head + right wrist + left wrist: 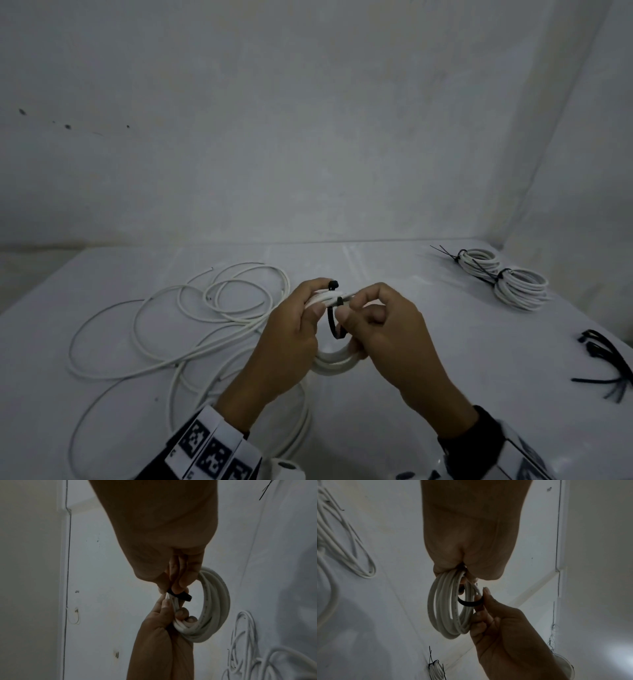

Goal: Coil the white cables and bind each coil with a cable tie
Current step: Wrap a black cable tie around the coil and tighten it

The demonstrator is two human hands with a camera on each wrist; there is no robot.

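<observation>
My left hand (pixel 301 315) grips the top of a small white cable coil (pixel 334 363) held above the table; the same coil (pixel 447 609) hangs below the fist in the left wrist view. A black cable tie (pixel 334 322) loops through the coil, its head (pixel 333 284) sticking up by my left fingertips. My right hand (pixel 363 315) pinches the tie's strap beside the coil's top. In the right wrist view the right fingers hold the black tie (pixel 180 595) against the coil (pixel 214 605).
Loose white cables (pixel 191 318) sprawl over the table's left half. Two tied coils (pixel 507 277) lie at the far right by the wall. A bunch of spare black ties (pixel 606 363) lies at the right edge. The table (pixel 462 342) is white.
</observation>
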